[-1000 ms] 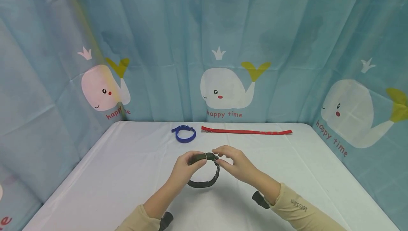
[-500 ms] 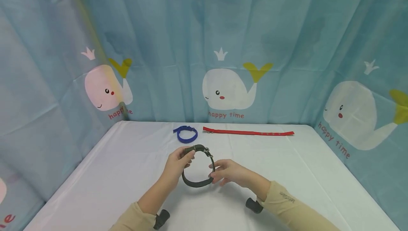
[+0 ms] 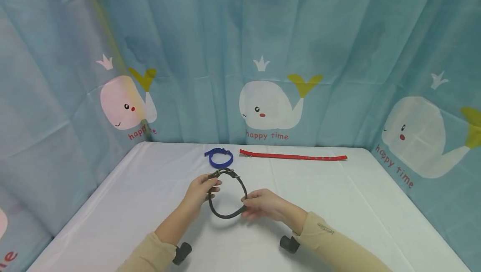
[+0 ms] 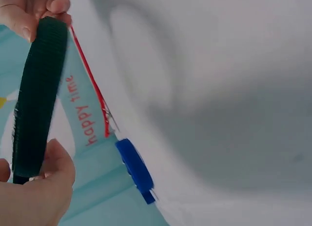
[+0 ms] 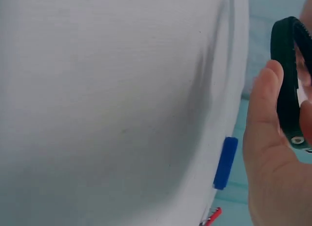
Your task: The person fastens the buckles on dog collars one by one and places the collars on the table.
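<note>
A dark green buckled collar [image 3: 226,216], closed into a loop, is held up over the white table between both hands. My left hand [image 3: 196,192] pinches its upper left part, close to the metal buckle at the top. On the opposite side, my right hand [image 3: 266,205] grips the strap between thumb and fingers. The left wrist view catches the collar [image 4: 41,99] edge-on, the left hand [image 4: 44,201] at its lower end. In the right wrist view a metal eyelet [image 5: 297,139] shows on the strap beside the right thumb.
A blue collar [image 3: 221,165], fastened in a loop, lies toward the back of the white table [image 3: 112,213]. To its right a red collar [image 3: 285,155] is stretched out straight. A blue curtain [image 3: 203,109] with printed whales hangs behind the table.
My right hand has left the buckle and moved down to the loop's right side. The collar has shifted left and turned, so its round opening faces the head camera more.
</note>
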`<state>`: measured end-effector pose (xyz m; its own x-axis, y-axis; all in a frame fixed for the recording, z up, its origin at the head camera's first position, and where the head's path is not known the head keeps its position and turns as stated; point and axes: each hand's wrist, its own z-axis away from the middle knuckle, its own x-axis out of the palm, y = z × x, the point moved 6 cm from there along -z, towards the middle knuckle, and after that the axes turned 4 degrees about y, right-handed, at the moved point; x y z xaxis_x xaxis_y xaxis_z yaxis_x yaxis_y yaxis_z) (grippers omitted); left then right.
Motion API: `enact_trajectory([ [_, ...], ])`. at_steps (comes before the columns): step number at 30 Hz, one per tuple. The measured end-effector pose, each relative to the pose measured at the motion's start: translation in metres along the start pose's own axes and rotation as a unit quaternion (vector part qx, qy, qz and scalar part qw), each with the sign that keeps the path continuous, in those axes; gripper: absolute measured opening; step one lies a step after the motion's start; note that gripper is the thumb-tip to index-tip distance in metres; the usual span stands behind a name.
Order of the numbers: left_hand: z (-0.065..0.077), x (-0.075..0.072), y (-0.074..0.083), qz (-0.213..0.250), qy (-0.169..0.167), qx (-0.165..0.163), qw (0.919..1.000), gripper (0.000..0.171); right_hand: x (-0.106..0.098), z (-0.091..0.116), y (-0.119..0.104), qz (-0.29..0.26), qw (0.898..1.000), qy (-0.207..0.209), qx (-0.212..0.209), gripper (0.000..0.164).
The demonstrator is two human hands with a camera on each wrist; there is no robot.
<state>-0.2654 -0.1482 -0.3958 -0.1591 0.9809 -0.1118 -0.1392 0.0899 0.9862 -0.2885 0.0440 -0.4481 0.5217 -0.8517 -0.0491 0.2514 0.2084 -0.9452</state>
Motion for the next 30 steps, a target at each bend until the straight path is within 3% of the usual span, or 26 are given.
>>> enact_trajectory([
  [8,-0.022,-0.019,-0.016,-0.079,0.008,-0.039,0.9961,0.037,-0.003,-0.025,-0.004,-0.037,0.996,0.071,0.034,0.032],
  [13,-0.038,-0.028,-0.029,-0.102,0.012,-0.071,0.9922,0.032,-0.004,-0.044,-0.007,-0.05,0.991,0.113,0.054,0.034],
  [22,-0.061,-0.045,-0.052,-0.094,0.036,-0.143,0.9847,0.041,0.0,-0.075,-0.01,-0.09,0.978,0.174,0.067,0.029],
  [30,-0.073,-0.046,-0.064,-0.081,0.049,-0.152,0.9838,0.038,-0.003,-0.086,-0.011,-0.095,0.972,0.204,0.064,0.026],
])
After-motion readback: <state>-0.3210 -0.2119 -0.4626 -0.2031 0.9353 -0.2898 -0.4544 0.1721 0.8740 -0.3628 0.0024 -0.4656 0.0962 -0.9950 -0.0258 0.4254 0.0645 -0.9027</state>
